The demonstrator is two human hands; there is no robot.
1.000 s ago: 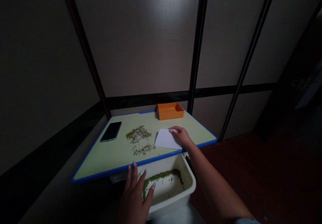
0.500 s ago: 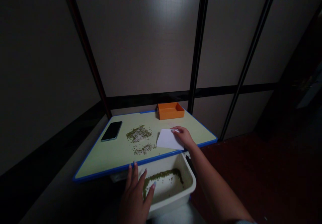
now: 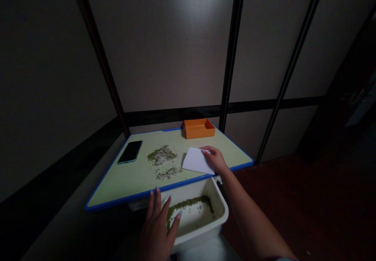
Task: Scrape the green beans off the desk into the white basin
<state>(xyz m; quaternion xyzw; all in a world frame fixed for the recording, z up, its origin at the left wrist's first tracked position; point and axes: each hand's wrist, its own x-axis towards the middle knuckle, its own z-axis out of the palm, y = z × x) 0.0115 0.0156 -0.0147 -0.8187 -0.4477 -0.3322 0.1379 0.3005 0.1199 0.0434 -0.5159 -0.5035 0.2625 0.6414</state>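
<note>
My right hand grips a white card by its right edge and holds it on the pale green board. Just left of the card lie two small heaps of green grains. My left hand rests with fingers stretched out on the left rim of a white tub that sits under the board's near blue edge. A band of green grains lies inside the tub.
A dark phone lies at the board's left. An orange tray stands at the back edge. Grey wall panels with dark frames rise behind. Dark red floor lies to the right.
The card in my right hand has shifted very slightly and tilted. My left hand has stayed on the tub rim.
</note>
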